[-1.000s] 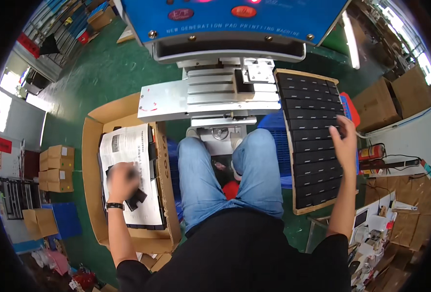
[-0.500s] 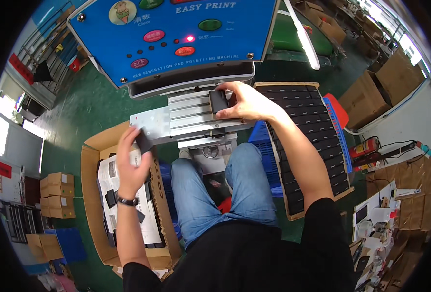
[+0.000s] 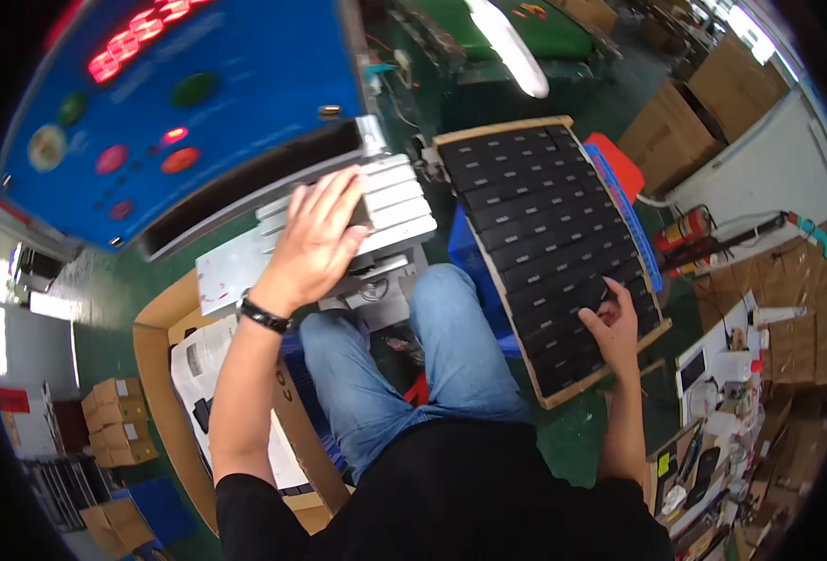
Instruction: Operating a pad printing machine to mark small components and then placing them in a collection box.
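My left hand reaches over the machine's grooved metal bed. Its fingers are stretched out, and a black block on the bed sits between them and the thumb; the palm hides part of the block. On the right, my right hand is at the lower right part of a wooden-edged tray. Thumb and forefinger straddle one black block in its rows, with the other fingers curled; the grip is partly hidden. Rows of black blocks with small pale marks fill the tray.
The blue control panel of the machine rises at upper left. By my left forearm stands an open cardboard box with printed paper and dark pieces inside. Blue crates show under the tray. A white lamp hangs above it.
My right hand has gone from the block on the metal bed to the tray. My left hand has moved from beside the bed onto it; the dark piece it held no longer shows. The view has turned rightward.
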The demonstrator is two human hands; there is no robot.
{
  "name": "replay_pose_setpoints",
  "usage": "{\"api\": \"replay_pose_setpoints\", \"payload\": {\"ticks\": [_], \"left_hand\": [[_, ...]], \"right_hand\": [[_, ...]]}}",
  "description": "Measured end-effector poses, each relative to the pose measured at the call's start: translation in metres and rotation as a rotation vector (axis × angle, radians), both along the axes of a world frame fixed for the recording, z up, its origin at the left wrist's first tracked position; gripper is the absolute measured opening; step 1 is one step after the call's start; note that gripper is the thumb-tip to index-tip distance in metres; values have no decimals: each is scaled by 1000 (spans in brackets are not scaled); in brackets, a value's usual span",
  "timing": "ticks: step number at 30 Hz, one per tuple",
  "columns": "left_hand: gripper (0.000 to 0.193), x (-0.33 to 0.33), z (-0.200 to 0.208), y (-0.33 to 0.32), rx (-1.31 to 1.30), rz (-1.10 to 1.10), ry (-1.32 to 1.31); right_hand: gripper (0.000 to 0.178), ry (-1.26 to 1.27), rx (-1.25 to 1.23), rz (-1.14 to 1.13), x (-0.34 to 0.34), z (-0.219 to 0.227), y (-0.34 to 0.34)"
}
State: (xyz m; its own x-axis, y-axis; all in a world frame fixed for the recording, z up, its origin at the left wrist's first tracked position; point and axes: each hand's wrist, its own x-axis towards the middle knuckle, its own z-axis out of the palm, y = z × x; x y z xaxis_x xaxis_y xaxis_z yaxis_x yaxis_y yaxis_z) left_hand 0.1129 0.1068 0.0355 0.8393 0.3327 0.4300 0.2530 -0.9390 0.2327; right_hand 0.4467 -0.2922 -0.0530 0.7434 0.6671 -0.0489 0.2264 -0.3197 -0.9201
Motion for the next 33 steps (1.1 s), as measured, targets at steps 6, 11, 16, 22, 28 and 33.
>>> {"api": "replay_pose_setpoints", "payload": {"ticks": [6,11,16,22,28,33], "left_hand": [[66,-5,1,-7,26,78,143],[71,-25,-4,-41,-103,1,60],[69,-84,-31,-99,-103,33,-168],[55,-197,-57,-101,-102,559,-196],[70,-385,-122,-106,-326,921,217],[76,-405,-166,-115,-595,937,206]], "right_hand": [[69,-109,35,-186,-5,-9,-33],[72,-765,-304,-50,-48,-14,-29],[79,-915,-392,-19,-91,-40,-34],[87,-937,-432,-47,-97,-35,4],[94,-956,-500,96,-103,-22,10],[94,-962,-482,78,-99,-28,1]]}}
